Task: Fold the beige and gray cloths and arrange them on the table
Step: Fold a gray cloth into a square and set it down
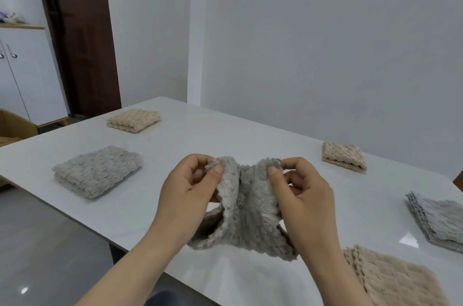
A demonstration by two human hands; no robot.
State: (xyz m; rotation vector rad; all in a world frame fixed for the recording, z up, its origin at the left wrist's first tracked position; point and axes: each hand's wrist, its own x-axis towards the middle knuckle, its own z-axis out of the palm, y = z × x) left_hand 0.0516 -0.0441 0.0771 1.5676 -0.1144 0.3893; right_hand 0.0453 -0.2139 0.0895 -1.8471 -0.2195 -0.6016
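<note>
The gray cloth (246,210) hangs bunched above the near middle of the table (225,135), its lower hem perhaps brushing the top. I'd draw the two upper corners apart until that edge runs straight, then lay it down flat. My left hand (185,187) and right hand (303,193) each pinch one upper corner, thumb on forefinger, other fingers loosely curled.
</note>
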